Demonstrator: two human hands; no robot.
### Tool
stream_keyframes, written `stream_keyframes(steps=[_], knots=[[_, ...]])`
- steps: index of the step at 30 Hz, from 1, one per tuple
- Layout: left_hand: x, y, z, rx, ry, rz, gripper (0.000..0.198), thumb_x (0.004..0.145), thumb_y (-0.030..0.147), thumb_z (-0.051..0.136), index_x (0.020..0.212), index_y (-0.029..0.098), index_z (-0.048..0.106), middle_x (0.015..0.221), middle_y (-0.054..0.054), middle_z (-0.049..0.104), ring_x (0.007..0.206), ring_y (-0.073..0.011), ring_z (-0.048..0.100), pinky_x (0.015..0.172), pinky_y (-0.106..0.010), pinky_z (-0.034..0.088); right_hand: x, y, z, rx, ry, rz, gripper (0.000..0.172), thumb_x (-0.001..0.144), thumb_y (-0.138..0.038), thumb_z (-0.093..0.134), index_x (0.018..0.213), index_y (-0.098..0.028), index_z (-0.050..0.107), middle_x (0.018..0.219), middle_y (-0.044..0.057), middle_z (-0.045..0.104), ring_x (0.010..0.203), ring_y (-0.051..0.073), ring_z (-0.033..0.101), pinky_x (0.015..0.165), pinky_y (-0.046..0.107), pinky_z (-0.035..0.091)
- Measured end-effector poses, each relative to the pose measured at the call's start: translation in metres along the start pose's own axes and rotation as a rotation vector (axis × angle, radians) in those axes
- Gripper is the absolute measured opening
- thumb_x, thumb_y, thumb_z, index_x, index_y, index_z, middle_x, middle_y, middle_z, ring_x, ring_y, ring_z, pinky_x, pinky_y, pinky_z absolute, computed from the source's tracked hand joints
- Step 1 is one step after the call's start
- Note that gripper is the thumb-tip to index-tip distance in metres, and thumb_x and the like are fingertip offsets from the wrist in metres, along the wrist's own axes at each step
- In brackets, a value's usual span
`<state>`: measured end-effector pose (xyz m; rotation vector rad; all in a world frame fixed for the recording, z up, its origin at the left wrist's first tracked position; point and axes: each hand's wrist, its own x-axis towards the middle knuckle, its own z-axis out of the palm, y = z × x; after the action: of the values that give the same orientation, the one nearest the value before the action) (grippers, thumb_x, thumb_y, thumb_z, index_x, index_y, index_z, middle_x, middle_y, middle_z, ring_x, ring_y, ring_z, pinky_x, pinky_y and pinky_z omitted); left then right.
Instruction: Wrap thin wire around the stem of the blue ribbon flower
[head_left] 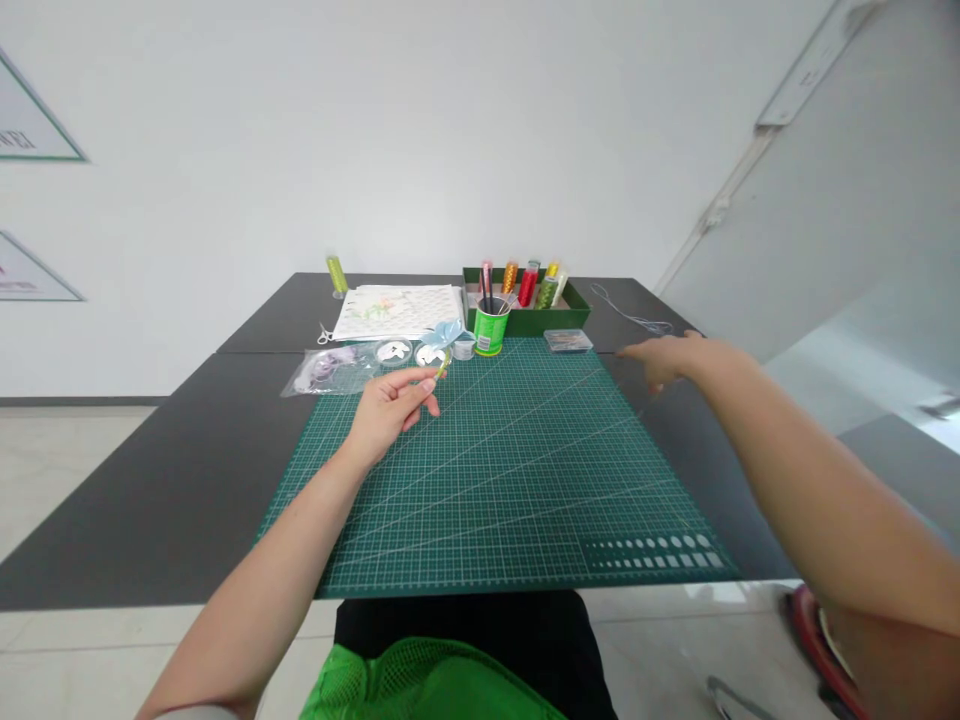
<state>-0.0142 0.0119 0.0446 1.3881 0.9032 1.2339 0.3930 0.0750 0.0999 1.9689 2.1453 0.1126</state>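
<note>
My left hand (395, 408) is closed in a pinch over the far part of the green cutting mat (510, 470). Between thumb and forefinger it holds a small, slim yellow-green piece (442, 367), too small to name surely. Out to the right, past the mat's edge, is my right hand (663, 357), raised over the dark table. Its thumb and forefinger look pinched together at the tip, pointing left; whatever they hold is too fine to make out. Just beyond my left hand are round clear dishes with white pieces (393, 351) and a pale blue petal-like piece (445, 334).
A green box (536, 322) of coloured thread spools stands at the back, behind a green can (491, 328) of tools. Also there are a flat clear case (568, 341), paper sheets (401, 312), a plastic bag (326, 370), scissors (324, 334), a yellow-green spool (337, 275) and a grey cord (630, 315).
</note>
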Motion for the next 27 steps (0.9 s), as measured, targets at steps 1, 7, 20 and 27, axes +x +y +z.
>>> stream_keyframes(steps=[1,7,20,27], knots=[[0.0,0.0,0.0,0.004,-0.004,-0.003,0.044,0.078,0.044,0.08,0.107,0.011,0.077,0.055,-0.001,0.067,0.034,-0.0031,0.034,0.036,-0.018,0.019,-0.003,-0.003,-0.004,-0.018,0.011,0.035,0.045,0.077,-0.028,0.072,0.121,-0.021,0.076,0.118,0.019,0.074,0.114,0.044,0.066,0.104,0.072,0.041],[-0.004,-0.004,0.007,0.018,-0.059,-0.032,0.042,0.082,0.045,0.078,0.107,0.011,0.077,0.056,-0.001,0.068,0.035,-0.0031,0.034,0.037,-0.018,0.02,-0.03,-0.083,-0.016,0.384,0.132,-0.369,0.048,0.099,-0.031,0.046,0.147,-0.03,0.055,0.155,0.008,0.051,0.148,0.034,0.041,0.124,0.071,0.01],[-0.02,-0.009,0.032,0.064,-0.053,-0.075,0.038,0.086,0.041,0.07,0.109,0.011,0.076,0.058,-0.001,0.069,0.036,-0.0043,0.037,0.036,-0.017,0.026,-0.055,-0.218,0.054,1.712,0.063,-0.511,0.045,0.093,-0.045,0.065,0.132,-0.024,0.057,0.072,-0.005,0.06,0.048,0.008,0.049,0.044,0.022,0.041],[-0.019,-0.012,0.034,0.061,-0.022,-0.191,0.038,0.084,0.043,0.071,0.106,0.012,0.074,0.062,-0.002,0.072,0.036,-0.0047,0.037,0.037,-0.018,0.025,-0.071,-0.204,0.061,0.959,0.737,-0.535,0.02,0.1,-0.023,0.055,0.101,-0.018,0.074,0.079,0.003,0.075,0.057,0.009,0.061,0.057,0.022,0.047]])
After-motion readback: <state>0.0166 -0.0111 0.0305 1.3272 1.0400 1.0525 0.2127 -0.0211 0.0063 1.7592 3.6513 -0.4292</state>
